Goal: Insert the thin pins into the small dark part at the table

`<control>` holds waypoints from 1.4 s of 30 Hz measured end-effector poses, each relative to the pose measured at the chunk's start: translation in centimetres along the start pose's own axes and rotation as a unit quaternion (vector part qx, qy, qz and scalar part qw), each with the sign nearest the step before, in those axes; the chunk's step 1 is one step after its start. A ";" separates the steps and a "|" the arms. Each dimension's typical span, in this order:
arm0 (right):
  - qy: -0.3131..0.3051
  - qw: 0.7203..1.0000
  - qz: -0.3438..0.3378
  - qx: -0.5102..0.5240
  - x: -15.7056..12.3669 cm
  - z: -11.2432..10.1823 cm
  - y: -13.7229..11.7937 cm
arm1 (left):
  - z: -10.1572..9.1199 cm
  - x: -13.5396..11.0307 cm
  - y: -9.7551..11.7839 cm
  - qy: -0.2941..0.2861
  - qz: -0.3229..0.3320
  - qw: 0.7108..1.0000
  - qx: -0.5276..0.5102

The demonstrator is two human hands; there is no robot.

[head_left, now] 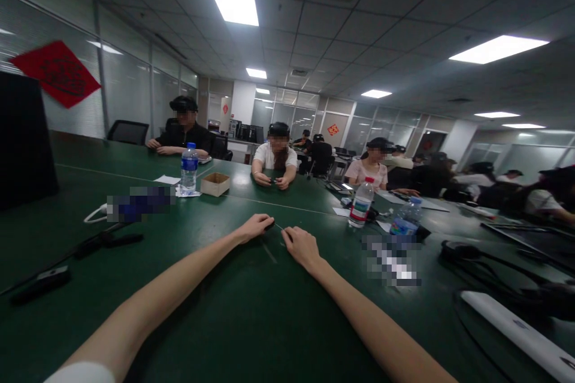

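Observation:
Both my arms stretch out over a dark green table (pixel 233 305). My left hand (pixel 254 227) is closed, fingers curled round a small dark object (pixel 269 225) at its fingertips. My right hand (pixel 300 243) is closed in a pinch just to the right of it. A thin wire or thread (pixel 279 227) runs between the two hands, and a faint thin line lies on the table below them. What the small dark object is I cannot make out.
A water bottle (pixel 189 169) and a small cardboard box (pixel 215 184) stand at the middle left, two more bottles (pixel 362 202) at the right. Black cables and devices (pixel 103 241) lie left, a white bar (pixel 516 326) right. Several people sit round the table's far side.

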State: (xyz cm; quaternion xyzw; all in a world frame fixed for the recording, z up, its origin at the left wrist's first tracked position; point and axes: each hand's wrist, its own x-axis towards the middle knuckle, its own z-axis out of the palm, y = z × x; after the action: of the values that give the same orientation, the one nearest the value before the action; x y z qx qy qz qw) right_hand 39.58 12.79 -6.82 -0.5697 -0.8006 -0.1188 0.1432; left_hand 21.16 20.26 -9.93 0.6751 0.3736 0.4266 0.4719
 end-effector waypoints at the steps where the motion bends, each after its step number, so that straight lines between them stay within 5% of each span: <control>1: 0.001 1.000 -0.003 0.001 0.0 0.0 0.0 | 0.1 -0.1 0.2 0.003 -0.001 1.000 0.011; 42: 0.006 0.998 -0.037 -0.041 -0.1 0.0 -0.2 | 0.5 -0.3 0.7 0.012 0.061 0.996 0.058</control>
State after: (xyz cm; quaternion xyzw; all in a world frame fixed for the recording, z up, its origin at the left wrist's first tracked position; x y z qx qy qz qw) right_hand 39.38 12.66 -6.85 -0.5443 -0.8148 -0.1599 0.1197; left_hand 21.59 19.69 -9.45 0.7178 0.3614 0.4403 0.4005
